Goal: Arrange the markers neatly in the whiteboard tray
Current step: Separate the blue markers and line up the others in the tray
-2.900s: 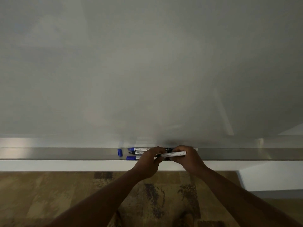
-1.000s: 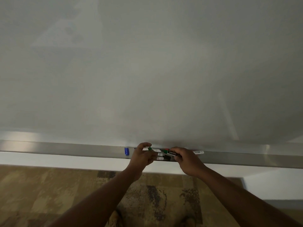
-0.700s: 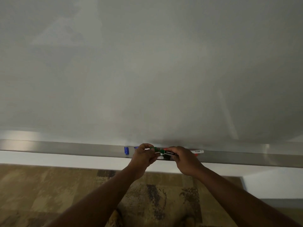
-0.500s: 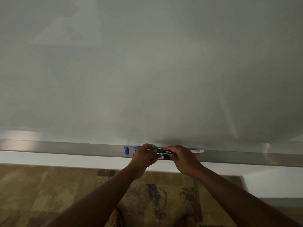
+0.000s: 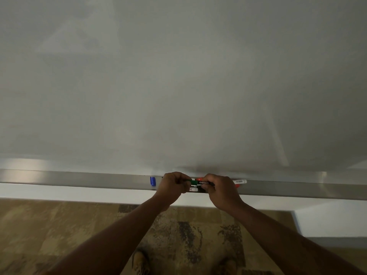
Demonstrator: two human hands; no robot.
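A long metal whiteboard tray (image 5: 79,179) runs across the view under the whiteboard (image 5: 178,86). Both hands hold a green and black marker (image 5: 199,182) level just above the tray. My left hand (image 5: 171,187) grips its left end and my right hand (image 5: 220,190) pinches its right end. Other markers (image 5: 193,189) lie in the tray under the hands, mostly hidden. A red marker (image 5: 199,178) shows behind, and a white marker end (image 5: 240,181) sticks out to the right. A loose blue cap (image 5: 152,181) stands left of my left hand.
Below the tray is a white wall strip (image 5: 59,192), then patterned brown carpet (image 5: 79,231). My shoes (image 5: 142,262) show at the bottom edge. A white wall corner (image 5: 327,221) stands at the lower right.
A white marker held earlier has been swapped for the green and black one. Over the last second my hands closed in on its two ends and held it steady above the tray.
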